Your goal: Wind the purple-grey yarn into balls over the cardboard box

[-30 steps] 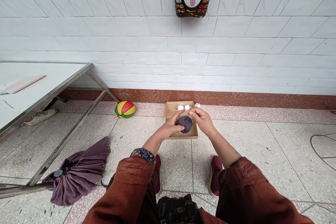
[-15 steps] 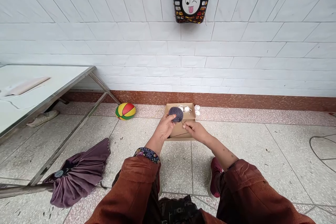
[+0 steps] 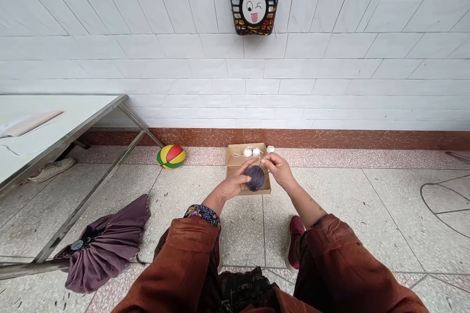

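My left hand (image 3: 235,182) is closed round a dark purple-grey ball of yarn (image 3: 255,178), thumb across its near side. Just to the right and a little farther off, my right hand (image 3: 278,168) pinches at fingertip height; a thin strand seems to run between its fingers and the ball, though it is hard to see. Beneath both hands an open cardboard box (image 3: 231,149) sits on the floor. White yarn balls (image 3: 247,151) with loose ends rest at its far side, and another white ball (image 3: 270,148) is behind its right corner.
A striped ball (image 3: 171,156) lies left of the box. Nearer on the left is a folded purple umbrella (image 3: 110,244), beside a metal-framed table (image 3: 91,107). A black basket (image 3: 254,7) hangs on the tiled wall. A wire loop (image 3: 428,198) lies at right.
The yarn ball has come lower and turned in my left hand. My right hand has moved up, from beside the ball's lower right to its upper right.
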A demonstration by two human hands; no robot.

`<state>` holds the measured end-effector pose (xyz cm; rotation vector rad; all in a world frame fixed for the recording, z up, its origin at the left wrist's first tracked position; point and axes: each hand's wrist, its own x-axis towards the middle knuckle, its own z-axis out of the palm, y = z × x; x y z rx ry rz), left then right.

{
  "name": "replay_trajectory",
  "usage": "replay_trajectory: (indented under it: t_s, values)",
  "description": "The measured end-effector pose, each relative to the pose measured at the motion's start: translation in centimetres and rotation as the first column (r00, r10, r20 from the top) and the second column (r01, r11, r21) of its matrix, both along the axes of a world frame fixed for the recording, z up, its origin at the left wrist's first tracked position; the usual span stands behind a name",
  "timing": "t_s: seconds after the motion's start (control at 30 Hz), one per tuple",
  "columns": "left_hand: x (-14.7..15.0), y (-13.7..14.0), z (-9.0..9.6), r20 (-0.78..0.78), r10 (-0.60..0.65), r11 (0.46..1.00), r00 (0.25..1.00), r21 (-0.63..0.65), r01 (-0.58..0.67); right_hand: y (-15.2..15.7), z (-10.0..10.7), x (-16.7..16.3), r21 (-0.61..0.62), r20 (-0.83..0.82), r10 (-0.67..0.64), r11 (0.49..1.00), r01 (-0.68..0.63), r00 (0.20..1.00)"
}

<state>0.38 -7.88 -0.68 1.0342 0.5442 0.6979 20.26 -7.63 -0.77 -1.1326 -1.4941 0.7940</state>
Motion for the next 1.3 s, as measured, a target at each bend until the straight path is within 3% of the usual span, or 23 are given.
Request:
replay_trajectory:
  t_s: [0.17,0.37,0.53,0.63,0.8,0.9,0.93,1.0,1.1,1.2,1.3]
  values:
    - [1.1,-0.4,0.4,0.139,-0.067,0.992,0.988,-0.092,0.08,-0.6,-1.7,-0.5,-0.125,-0.016,0.049,0.991,-0.05,0.999]
    - [2.9,0.6,0.4,0.211,0.053,0.984,0.976,-0.179,-0.014,-1.5,-4.1,0.1,-0.192,0.075,0.072,0.98,-0.056,0.995]
    - [4.0,1.9,-0.2,0.05,0.27,0.949,0.962,-0.182,-0.257,-3.5,-4.3,1.7,-0.155,0.196,0.108,0.985,-0.078,0.975]
    - [4.6,2.4,-1.1,-0.128,0.415,0.887,0.901,-0.162,-0.432,-5.0,-3.7,2.8,-0.127,0.232,0.163,0.982,-0.136,0.959]
    - [5.9,1.6,-2.6,-0.233,0.495,0.852,0.837,-0.06,-0.52,-6.1,-2.3,4.0,-0.025,0.229,0.201,0.979,-0.201,0.952]
    - [6.0,0.3,-3.0,-0.266,0.462,0.887,0.846,0.154,-0.435,-5.3,-1.5,4.1,0.046,0.192,0.114,0.991,-0.124,0.975]
    - [5.9,-0.2,-2.9,-0.282,0.411,0.91,0.867,0.174,-0.375,-4.9,-1.4,4.0,0.065,0.18,0.082,0.993,-0.095,0.98]
    - [5.5,-1.1,-2.7,-0.277,0.241,0.969,0.93,0.118,-0.216,-4.1,-1.3,3.7,0.093,0.159,0.024,0.995,-0.039,0.987]
    - [4.7,-2.2,-1.8,-0.182,0.083,0.996,0.98,-0.003,-0.085,-2.9,-1.8,2.9,0.097,0.135,-0.074,0.993,0.061,0.988]
    - [3.9,-2.7,-1.0,-0.008,0.065,0.994,0.998,-0.086,-0.066,-2.0,-2.8,1.9,0.043,0.115,-0.126,0.992,0.122,0.985]
    - [3.2,-2.6,-0.6,0.144,0.115,0.986,0.983,-0.133,-0.096,-1.7,-4.2,0.6,-0.056,0.1,-0.042,0.997,0.048,0.994]
